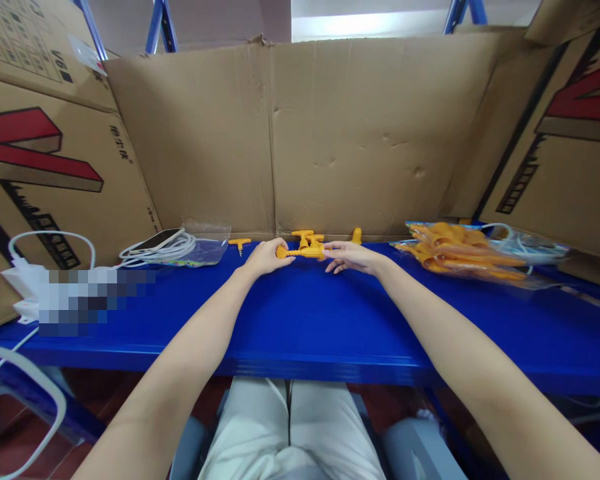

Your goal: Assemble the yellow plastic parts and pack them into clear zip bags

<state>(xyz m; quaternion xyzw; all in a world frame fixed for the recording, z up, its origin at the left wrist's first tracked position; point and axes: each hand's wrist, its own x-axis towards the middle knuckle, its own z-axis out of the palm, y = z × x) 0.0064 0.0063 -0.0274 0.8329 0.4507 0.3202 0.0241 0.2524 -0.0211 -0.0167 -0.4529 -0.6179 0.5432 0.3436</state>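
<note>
A yellow-orange plastic piece with a ribbed, screw-like shaft (295, 253) lies level between my two hands above the blue shelf. My left hand (269, 259) pinches its rounded left end. At the thicker right end, my right hand (351, 257) holds on with thumb and forefinger, its other fingers loosely spread. Just behind are T-shaped yellow pieces (304, 234), partly hidden by the held one. Left of my left hand lies a small T-handled yellow piece with a thin screw tip (240, 244). Behind my right hand stands a short yellow piece (357, 235).
A blue metal shelf (300, 320) forms the work surface, with cardboard walls (380, 133) behind and at both sides. Bagged yellow parts (455, 250) lie at the right. On the left are a phone (157, 241), coiled white cable (173, 252) and a clear bag (213, 245).
</note>
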